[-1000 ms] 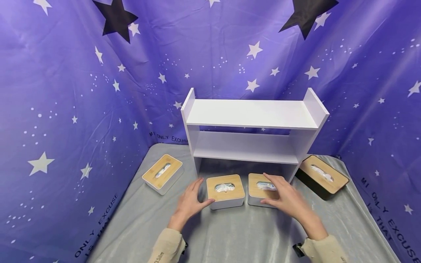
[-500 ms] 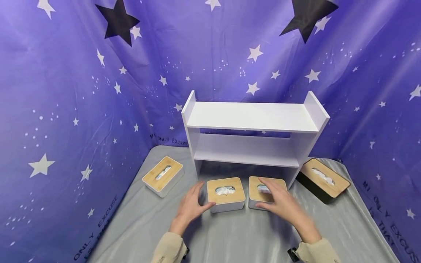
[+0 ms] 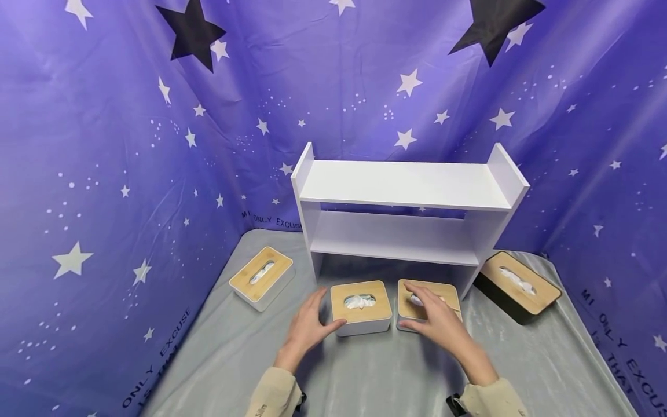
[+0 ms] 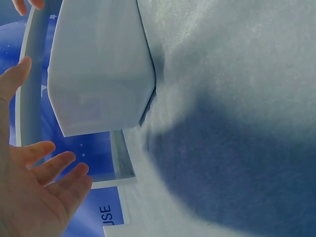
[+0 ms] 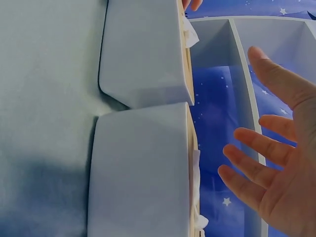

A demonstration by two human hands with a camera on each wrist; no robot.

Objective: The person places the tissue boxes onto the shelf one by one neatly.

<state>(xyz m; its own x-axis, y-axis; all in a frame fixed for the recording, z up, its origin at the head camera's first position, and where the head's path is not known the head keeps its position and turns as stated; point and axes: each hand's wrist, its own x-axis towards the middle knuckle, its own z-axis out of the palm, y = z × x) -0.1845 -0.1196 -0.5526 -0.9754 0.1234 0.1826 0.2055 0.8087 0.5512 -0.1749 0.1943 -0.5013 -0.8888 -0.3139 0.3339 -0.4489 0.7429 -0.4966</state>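
Left hand (image 3: 306, 327), fingers spread, released, raised beside first tissue box (image 3: 361, 316), right hand (image 3: 440, 322), likewise loose, above second tissue box (image 3: 411, 313), pair midway between table (image 3: 375, 376) side edges, long axes roughly parallel to far edge, white shelf (image 3: 401, 184) behind.

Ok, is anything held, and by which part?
Nothing: the open left hand is beside one grey, wooden-lidded rectangular tissue box; the open right hand above another box.

Right hand (image 3: 440, 324) partly covers the bamboo-lidded tissue box (image 3: 414, 311) before the right half of the white shelf (image 3: 406, 184) | left hand (image 3: 306, 331) — contact with the neighbouring tissue box (image 3: 362, 316) before the shelf's left half can't be told | black star (image 3: 492, 26) above the shelf's right end — clipped by top edge | left sleeve (image 3: 273, 392) lettering too small
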